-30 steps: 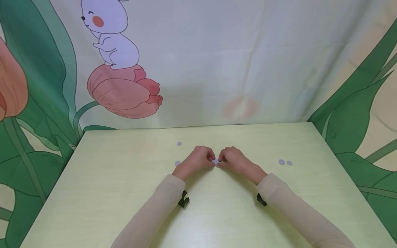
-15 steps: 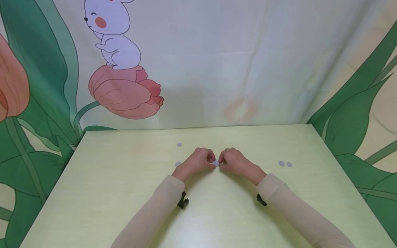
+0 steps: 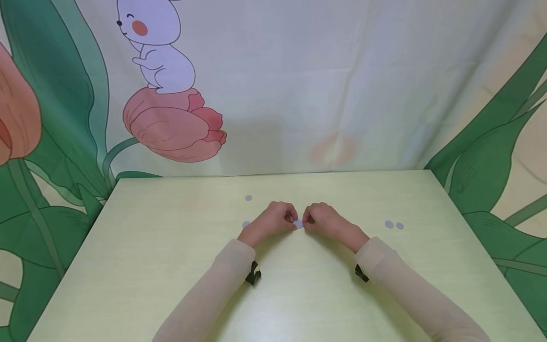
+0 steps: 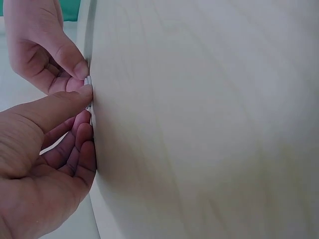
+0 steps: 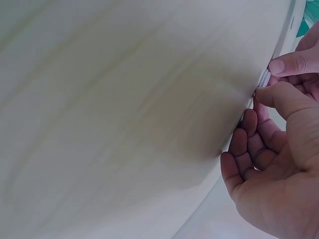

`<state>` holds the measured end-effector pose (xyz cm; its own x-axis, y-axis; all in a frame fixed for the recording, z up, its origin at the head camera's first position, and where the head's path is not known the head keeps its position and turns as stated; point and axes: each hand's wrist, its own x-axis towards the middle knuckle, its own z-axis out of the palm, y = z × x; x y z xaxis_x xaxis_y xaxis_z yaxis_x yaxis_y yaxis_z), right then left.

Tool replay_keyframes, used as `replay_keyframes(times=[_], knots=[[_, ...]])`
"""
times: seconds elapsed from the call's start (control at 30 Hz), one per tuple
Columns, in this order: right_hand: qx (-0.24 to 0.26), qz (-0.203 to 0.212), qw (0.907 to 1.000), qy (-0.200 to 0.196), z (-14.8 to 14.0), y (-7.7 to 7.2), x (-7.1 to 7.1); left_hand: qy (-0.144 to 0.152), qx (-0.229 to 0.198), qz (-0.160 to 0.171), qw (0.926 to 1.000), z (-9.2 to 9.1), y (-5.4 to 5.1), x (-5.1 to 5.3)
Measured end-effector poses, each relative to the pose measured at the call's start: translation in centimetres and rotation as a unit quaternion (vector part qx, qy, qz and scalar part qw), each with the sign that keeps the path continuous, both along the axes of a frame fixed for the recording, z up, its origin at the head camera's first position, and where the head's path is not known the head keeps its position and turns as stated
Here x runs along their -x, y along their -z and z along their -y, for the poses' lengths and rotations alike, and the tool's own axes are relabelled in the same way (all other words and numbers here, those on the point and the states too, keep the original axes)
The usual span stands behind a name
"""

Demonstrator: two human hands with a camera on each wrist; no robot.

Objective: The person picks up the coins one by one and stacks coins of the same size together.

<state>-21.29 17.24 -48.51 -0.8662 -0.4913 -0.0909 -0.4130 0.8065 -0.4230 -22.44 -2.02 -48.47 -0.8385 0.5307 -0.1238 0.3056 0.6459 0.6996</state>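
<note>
In the head view, the left hand and right hand meet over the table, with a small pale purple-grey disc between their fingertips. The left wrist view shows the left hand with its thumb on a thin layered stack standing edge-on, fingers curled beneath. Seen from the right wrist, the right hand pinches the near end of the stack between thumb and finger, its other fingers curled at the tabletop. How many discs are stacked cannot be told.
Two discs lie left of the hands, one farther back and one beside the left wrist, partly covered. Two more, a larger and a smaller, lie to the right. A printed curtain hangs behind the table.
Both hands stay nearly in place. The right fingertips have shifted slightly at the disc's right side, and a small piece visible below the disc one second ago no longer shows separately.
</note>
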Motion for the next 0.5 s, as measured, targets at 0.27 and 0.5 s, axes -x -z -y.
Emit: replay_keyframes(times=[0.27, 0.5], knots=[[0.01, 0.01, 0.9999, 0.007, -0.1, 0.2, -0.1, 0.002, -0.006, 0.004, 1.0, 0.1, 0.1, -0.1], [0.045, 0.015, 0.9989, -0.004, -1.1, -0.2, -0.8, -0.005, 0.004, 0.001, 1.0, 0.0, -0.2, -0.2]])
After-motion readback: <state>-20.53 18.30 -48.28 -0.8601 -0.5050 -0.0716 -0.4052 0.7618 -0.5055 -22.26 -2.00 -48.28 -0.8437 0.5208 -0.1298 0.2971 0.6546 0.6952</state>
